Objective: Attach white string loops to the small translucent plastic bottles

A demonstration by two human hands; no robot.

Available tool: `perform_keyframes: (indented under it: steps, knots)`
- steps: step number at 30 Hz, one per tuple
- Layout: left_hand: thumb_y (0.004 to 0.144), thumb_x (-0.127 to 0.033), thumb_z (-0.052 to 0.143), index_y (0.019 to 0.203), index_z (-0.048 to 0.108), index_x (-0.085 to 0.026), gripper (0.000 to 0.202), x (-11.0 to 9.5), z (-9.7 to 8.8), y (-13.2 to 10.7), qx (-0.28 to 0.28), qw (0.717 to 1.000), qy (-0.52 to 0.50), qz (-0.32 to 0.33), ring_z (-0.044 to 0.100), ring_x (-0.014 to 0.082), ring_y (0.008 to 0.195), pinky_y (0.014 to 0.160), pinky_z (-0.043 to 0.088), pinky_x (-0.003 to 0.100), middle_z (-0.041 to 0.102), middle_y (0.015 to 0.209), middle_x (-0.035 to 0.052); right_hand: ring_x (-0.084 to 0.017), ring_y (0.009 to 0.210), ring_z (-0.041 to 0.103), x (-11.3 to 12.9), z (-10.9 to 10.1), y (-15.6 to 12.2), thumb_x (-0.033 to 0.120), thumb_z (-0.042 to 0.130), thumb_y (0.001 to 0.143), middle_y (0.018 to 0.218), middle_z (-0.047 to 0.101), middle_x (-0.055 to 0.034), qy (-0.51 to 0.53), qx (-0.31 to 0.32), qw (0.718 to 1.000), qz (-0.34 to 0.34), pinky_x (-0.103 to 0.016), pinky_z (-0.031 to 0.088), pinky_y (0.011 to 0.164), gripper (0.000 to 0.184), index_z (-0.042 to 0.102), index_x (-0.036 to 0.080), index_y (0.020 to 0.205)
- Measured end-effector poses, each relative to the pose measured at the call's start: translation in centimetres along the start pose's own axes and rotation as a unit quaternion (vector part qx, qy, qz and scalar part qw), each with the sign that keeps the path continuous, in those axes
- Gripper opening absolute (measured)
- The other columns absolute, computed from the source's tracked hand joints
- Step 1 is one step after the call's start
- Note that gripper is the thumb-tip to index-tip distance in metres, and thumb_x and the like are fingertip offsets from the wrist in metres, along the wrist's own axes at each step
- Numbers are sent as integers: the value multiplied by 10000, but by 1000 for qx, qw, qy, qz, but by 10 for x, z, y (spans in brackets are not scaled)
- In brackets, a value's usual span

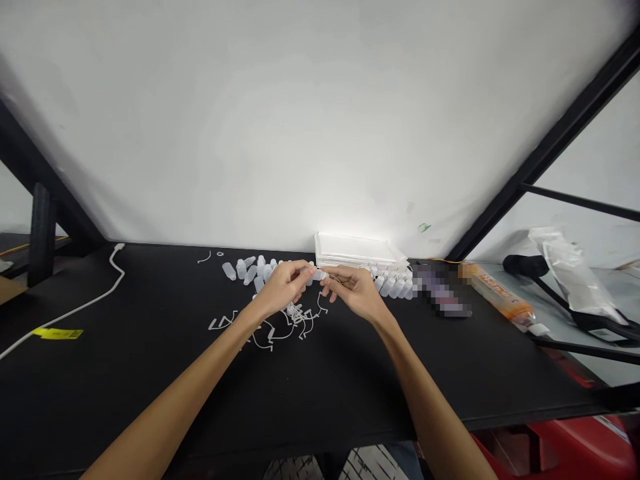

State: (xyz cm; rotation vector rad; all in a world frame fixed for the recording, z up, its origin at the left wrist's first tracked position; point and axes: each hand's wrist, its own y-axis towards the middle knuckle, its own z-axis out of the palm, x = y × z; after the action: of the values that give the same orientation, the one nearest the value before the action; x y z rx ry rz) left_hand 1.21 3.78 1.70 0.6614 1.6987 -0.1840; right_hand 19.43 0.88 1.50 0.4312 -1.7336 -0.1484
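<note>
My left hand (284, 287) is closed around a small translucent plastic bottle (317, 274), which lies sideways between my two hands. The thumb and fingers of my right hand (354, 291) pinch the narrow neck end of that bottle; any small part inside the pinch is hidden. Behind my left hand, several similar bottles (241, 269) stand or lie loosely on the black table. More bottles (397, 288) stand in close rows just right of my right hand. Below my hands lies a loose tangle of thin, bent white strips (295, 320).
A stack of flat white sheets or boxes (360, 250) rests against the wall. A white cable (95, 303) and a yellow tag (57, 333) lie on the left of the black table (350, 387). An orange-labelled package (503, 293) is at the right edge, near a red stool (585, 450).
</note>
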Motion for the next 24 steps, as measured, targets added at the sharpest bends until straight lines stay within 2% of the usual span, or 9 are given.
perform_keyframes:
  steps: [8,12,17,21,24]
  knots:
    - [915,-423,472,819,594,-156,310,-5,1,-1,-13,999,42,13,358,79,420,442,361,219,369,490,-62,-131,646,616,-5,2,0,359,637,830,831,647,-57,2,-8,1000,-20,-270,551,523,319,726,185,1082]
    - [907,-405,486,916,660,-146,312,-9,2,-2,-27,996,80,33,397,92,445,458,382,226,435,511,-43,-141,648,616,-5,2,1,384,649,820,815,656,-62,7,-24,999,-27,-279,557,521,328,735,179,1060]
    - [872,-408,541,1024,693,-149,337,-6,-1,-1,-30,996,76,33,444,106,477,479,430,243,527,576,-13,-166,699,640,-4,0,2,429,673,795,820,687,-67,29,-14,999,-18,-316,583,586,361,740,175,1043]
    - [860,-393,561,1064,702,-168,335,-1,-4,1,-19,996,79,42,481,106,515,522,473,260,623,737,31,-178,733,660,-5,-1,2,413,696,781,825,706,-62,47,-13,999,-4,-345,592,660,343,743,172,1020]
    - [857,-372,570,1075,710,-188,318,0,-6,1,-17,995,86,52,531,110,575,559,493,263,636,848,50,-192,747,673,-5,-1,2,403,715,766,818,717,-67,67,-18,998,9,-361,587,678,353,740,158,1018]
